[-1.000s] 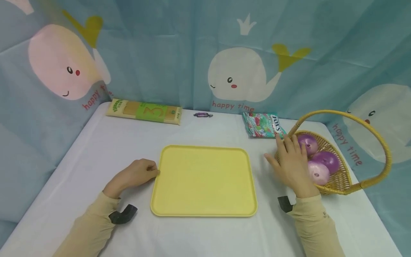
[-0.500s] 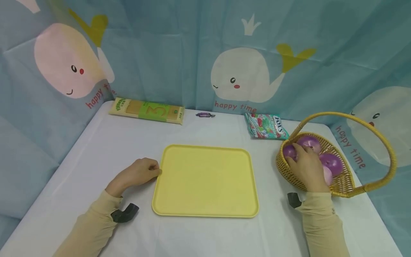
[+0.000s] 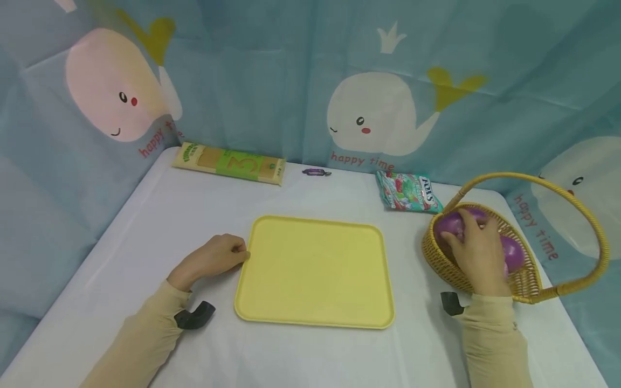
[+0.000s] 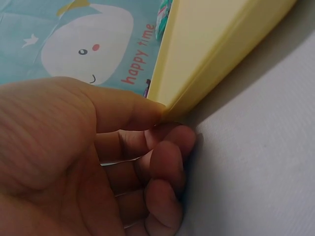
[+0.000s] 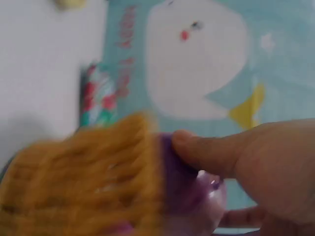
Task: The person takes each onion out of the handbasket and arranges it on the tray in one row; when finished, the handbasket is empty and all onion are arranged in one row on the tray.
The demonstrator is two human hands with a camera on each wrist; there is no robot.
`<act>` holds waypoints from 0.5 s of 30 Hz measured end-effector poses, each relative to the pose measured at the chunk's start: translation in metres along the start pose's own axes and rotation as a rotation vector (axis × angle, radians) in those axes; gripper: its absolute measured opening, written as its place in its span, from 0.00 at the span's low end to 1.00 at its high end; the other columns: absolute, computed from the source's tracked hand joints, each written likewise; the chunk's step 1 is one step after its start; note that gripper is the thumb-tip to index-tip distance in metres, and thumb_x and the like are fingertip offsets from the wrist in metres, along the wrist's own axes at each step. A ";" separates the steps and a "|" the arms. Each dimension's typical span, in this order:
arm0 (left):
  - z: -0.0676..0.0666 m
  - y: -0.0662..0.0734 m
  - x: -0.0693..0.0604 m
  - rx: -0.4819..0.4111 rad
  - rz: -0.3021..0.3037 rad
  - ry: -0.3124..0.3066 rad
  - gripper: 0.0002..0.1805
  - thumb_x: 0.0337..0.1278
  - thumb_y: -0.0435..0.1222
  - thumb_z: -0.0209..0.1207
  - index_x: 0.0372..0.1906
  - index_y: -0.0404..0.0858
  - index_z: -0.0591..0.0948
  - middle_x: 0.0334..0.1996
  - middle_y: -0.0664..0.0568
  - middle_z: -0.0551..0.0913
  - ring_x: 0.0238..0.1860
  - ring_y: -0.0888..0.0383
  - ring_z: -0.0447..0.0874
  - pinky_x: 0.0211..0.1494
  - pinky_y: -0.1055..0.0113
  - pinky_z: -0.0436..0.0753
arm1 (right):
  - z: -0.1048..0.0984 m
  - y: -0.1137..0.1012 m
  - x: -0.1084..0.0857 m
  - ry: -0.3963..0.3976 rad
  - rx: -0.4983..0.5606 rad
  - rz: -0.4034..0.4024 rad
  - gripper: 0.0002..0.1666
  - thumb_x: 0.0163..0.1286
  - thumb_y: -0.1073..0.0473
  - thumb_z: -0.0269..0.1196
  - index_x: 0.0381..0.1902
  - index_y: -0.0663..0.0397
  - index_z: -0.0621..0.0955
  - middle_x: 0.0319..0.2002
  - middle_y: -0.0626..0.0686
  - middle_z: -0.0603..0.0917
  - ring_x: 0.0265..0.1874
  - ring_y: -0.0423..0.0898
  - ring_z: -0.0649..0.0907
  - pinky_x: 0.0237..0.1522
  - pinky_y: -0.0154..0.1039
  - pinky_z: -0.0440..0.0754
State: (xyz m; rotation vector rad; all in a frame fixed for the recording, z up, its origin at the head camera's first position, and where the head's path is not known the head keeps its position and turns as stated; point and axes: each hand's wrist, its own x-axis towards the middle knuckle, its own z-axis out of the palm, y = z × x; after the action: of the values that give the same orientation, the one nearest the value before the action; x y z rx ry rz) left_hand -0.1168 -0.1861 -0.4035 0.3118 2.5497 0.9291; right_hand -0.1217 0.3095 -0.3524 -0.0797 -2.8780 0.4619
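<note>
1. Under the right hand (image 3: 480, 258), a purple onion (image 3: 447, 225) is now pinched inside the basket (image 3: 441, 267); fingers were spread a second ago.
2. Grasp judged secured.
3. Well leftward, the tray (image 3: 315, 269) is still edge-pinched by the left hand (image 3: 215, 260).

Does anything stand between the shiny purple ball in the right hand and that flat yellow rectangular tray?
Yes: the left wall of the tan wicker basket stands between the purple ball and the yellow tray. Beyond it, only white tablecloth shows.
</note>
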 end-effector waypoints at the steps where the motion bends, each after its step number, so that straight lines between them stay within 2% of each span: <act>1: -0.001 0.001 0.001 0.000 0.001 -0.002 0.13 0.65 0.37 0.54 0.23 0.40 0.76 0.19 0.55 0.72 0.22 0.60 0.67 0.28 0.68 0.66 | -0.002 -0.006 -0.001 0.042 0.022 -0.022 0.37 0.65 0.57 0.66 0.68 0.62 0.67 0.59 0.80 0.63 0.53 0.79 0.70 0.48 0.73 0.69; 4: -0.002 0.003 0.003 0.002 0.003 -0.010 0.13 0.65 0.37 0.53 0.23 0.40 0.76 0.19 0.55 0.72 0.22 0.60 0.67 0.28 0.68 0.66 | -0.001 -0.032 -0.002 0.121 0.089 -0.154 0.39 0.61 0.59 0.70 0.67 0.62 0.68 0.57 0.76 0.66 0.52 0.74 0.72 0.49 0.71 0.71; 6: -0.003 0.003 0.004 0.004 0.000 -0.013 0.13 0.65 0.37 0.54 0.23 0.40 0.76 0.19 0.55 0.72 0.22 0.60 0.67 0.28 0.68 0.66 | 0.007 -0.055 0.000 0.118 0.117 -0.269 0.41 0.59 0.57 0.72 0.67 0.63 0.69 0.56 0.73 0.69 0.50 0.71 0.75 0.48 0.68 0.74; 11: -0.002 0.003 0.005 0.007 -0.006 -0.013 0.13 0.65 0.37 0.53 0.24 0.40 0.76 0.19 0.55 0.73 0.23 0.60 0.68 0.28 0.67 0.67 | 0.037 -0.115 0.008 -0.017 0.133 -0.518 0.42 0.55 0.49 0.74 0.65 0.59 0.72 0.51 0.66 0.75 0.44 0.60 0.81 0.46 0.56 0.82; 15: 0.000 0.002 0.003 0.003 -0.022 -0.015 0.13 0.66 0.37 0.54 0.24 0.39 0.77 0.19 0.55 0.73 0.22 0.60 0.68 0.28 0.68 0.67 | 0.066 -0.152 0.010 -0.113 0.078 -0.652 0.41 0.56 0.44 0.72 0.64 0.53 0.74 0.47 0.61 0.79 0.40 0.54 0.83 0.45 0.50 0.83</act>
State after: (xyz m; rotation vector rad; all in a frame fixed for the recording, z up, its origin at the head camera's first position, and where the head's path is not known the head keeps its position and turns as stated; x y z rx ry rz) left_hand -0.1192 -0.1831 -0.4028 0.2907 2.5363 0.9112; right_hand -0.1495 0.1466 -0.3636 0.8887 -2.7611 0.4472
